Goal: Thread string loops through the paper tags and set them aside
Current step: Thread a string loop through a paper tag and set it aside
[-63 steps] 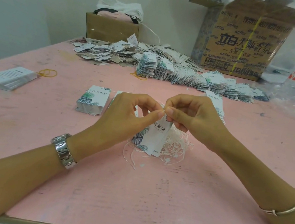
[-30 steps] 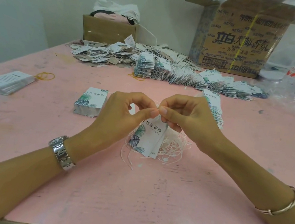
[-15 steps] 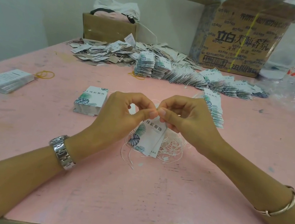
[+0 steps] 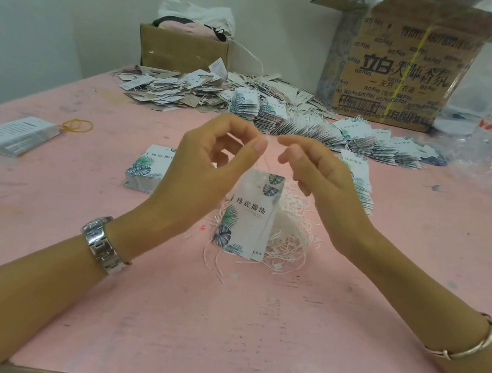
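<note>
Above the tangled white string heap [image 4: 290, 233], your leaf-printed white paper tag [image 4: 248, 215] hangs upright below your left hand [image 4: 210, 162], whose fingers [image 4: 258, 147] pinch its loop; your right hand [image 4: 318, 177], just beside, is slack and empty.

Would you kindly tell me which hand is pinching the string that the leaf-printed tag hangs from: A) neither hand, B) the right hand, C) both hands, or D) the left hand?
D: the left hand pinches the string between thumb and forefinger above the tag, while the right hand is held apart with loose fingers.
</note>
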{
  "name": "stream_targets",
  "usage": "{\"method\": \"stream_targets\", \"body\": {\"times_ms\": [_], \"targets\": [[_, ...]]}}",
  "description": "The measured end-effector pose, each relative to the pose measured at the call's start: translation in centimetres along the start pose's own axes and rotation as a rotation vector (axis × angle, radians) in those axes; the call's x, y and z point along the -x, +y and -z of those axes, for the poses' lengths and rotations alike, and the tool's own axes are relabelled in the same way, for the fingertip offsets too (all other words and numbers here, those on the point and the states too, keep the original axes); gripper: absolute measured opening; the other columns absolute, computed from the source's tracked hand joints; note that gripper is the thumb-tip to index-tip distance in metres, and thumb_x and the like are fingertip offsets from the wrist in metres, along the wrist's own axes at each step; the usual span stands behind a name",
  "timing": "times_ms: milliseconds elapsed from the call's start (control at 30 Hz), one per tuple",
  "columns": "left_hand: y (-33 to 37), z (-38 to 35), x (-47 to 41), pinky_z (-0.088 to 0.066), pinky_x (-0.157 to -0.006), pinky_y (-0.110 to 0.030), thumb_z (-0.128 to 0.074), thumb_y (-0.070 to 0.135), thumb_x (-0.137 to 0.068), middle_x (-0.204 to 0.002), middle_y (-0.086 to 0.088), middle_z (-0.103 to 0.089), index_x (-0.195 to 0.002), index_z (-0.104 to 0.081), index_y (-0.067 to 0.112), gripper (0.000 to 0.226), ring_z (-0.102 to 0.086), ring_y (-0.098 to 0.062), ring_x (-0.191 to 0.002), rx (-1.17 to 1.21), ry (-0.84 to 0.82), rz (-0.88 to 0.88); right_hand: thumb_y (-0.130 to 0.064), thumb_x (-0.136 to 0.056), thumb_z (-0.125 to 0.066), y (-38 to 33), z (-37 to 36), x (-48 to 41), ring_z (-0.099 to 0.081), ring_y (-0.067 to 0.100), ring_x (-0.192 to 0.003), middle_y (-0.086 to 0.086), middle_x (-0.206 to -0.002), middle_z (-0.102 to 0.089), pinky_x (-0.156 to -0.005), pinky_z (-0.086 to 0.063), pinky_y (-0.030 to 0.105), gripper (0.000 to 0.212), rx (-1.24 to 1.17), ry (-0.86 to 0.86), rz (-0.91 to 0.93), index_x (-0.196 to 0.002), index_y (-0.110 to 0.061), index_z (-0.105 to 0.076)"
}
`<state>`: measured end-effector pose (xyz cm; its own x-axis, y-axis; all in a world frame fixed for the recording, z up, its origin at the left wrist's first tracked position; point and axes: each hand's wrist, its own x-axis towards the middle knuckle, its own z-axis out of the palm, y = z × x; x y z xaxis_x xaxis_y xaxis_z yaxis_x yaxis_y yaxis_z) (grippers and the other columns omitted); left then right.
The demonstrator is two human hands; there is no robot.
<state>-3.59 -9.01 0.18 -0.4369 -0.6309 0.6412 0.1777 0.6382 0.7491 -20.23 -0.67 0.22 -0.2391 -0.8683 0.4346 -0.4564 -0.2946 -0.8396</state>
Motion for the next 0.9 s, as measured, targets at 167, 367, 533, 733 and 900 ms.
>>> {"method": "stream_targets", "body": {"times_ms": [167,367,533,733,900], "targets": [[0.3,0.0,-0.6,-0.046,-0.062,-0.017,-0.057,0.019,-0.099,-0.088,0.004,-0.074,-0.099,-0.061,0.007,0.012,-0.064,-0.01,-0.067,0.196,0.087,0.026,-0.034,-0.083,-0.075,0.4,-1.4,1.0,-0.055,0.006,-0.08,-0.004,-0.104,-0.062,-0.07,-0.045,0.027,0.07,0.099,-0.221,-0.038,-0.141,-0.025,-0.037],[0.2,0.6,-1.2,-0.05,-0.064,-0.018,-0.053,0.02,-0.101,-0.085,0.002,-0.075,-0.096,-0.058,0.012,0.011,-0.069,-0.012,-0.071,0.389,0.279,0.165,-0.008,-0.085,-0.074,0.4,-2.0,1.0,-0.055,0.012,-0.065,0.003,-0.068,-0.067,-0.068,-0.045,0.028,0.068,-0.079,-0.198,-0.021,-0.14,-0.017,-0.035],[-0.2,1.0,-1.6,-0.05,-0.063,-0.017,-0.054,0.021,-0.101,-0.083,0.004,-0.076,-0.103,-0.058,0.009,0.013,-0.069,-0.008,-0.071,0.471,0.403,0.251,-0.006,-0.081,-0.076,0.2,-1.6,0.9,-0.063,0.011,-0.061,-0.004,-0.073,-0.068,-0.059,-0.052,0.022,0.051,-0.23,-0.121,-0.034,-0.12,-0.013,-0.044],[-0.7,1.5,-2.0,-0.052,-0.065,-0.017,-0.055,0.024,-0.1,-0.082,0.004,-0.075,-0.098,-0.058,0.014,0.011,-0.07,-0.008,-0.073,0.516,0.514,0.309,-0.001,-0.079,-0.075,0.4,-1.2,0.4,-0.064,0.024,-0.074,0.003,-0.081,-0.069,-0.069,-0.053,0.031,0.017,-0.232,-0.069,0.008,-0.089,-0.009,-0.064],[-1.3,1.7,-1.9,-0.05,-0.063,-0.016,-0.057,0.025,-0.1,-0.085,0.004,-0.075,-0.106,-0.061,0.009,0.018,-0.07,-0.008,-0.073,0.456,0.522,0.348,-0.003,-0.079,-0.076,0.7,-0.8,0.3,-0.068,0.021,-0.077,0.006,-0.083,-0.075,-0.071,-0.056,0.025,0.012,-0.193,-0.08,-0.005,-0.087,-0.01,-0.073]]}}
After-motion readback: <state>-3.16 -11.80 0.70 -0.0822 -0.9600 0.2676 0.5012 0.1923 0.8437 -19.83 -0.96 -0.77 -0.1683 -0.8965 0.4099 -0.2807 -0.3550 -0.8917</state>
